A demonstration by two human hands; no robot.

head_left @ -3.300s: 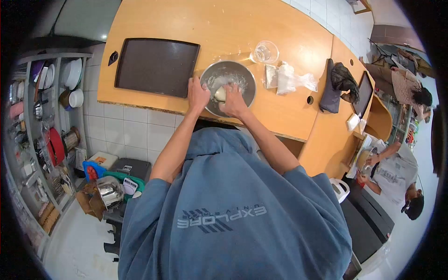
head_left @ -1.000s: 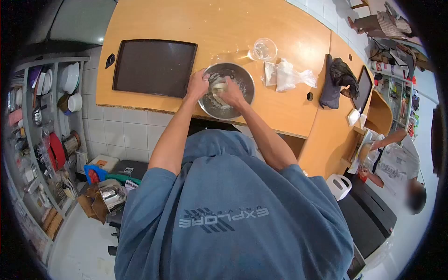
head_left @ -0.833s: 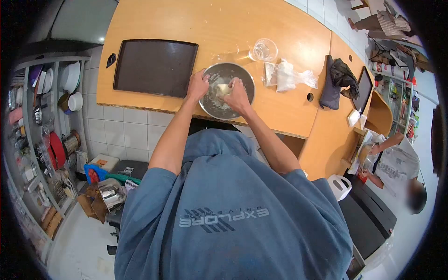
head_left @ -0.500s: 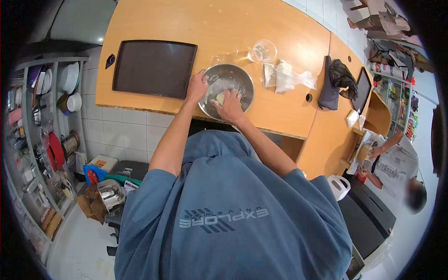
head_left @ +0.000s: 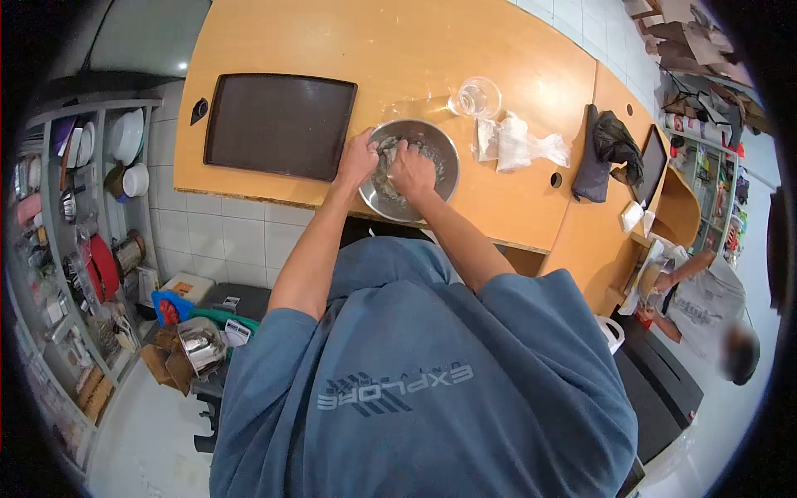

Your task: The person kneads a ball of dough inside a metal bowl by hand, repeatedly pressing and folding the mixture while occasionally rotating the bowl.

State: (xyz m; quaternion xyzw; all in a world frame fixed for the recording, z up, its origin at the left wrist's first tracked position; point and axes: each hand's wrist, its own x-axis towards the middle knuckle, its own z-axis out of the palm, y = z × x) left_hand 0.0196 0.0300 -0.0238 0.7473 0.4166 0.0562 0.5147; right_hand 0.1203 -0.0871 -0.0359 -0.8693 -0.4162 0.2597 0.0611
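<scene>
A round steel mixing bowl [head_left: 448,178] stands at the near edge of the wooden table, its inner wall smeared with pale, floury residue. My left hand [head_left: 357,158] is closed on the bowl's left rim. Inside the bowl, my right hand [head_left: 413,171] is curled into a fist and pressed into the dough, which the fingers mostly hide. Behind the bowl stands a clear cup [head_left: 479,98], and right of it lies a clear plastic bag of white powder [head_left: 514,143].
A dark baking tray [head_left: 280,124] lies left of the bowl. A dark cloth [head_left: 589,170] and black plastic bag [head_left: 618,149] lie further right. Crowded shelves [head_left: 87,249] line the left. Another person [head_left: 701,295] works at the right with something in their hands.
My right hand has gone from spread fingers over the pale dough lump to a curled fist pressing in the bowl. My left hand stays on the rim. The view has shifted slightly.
</scene>
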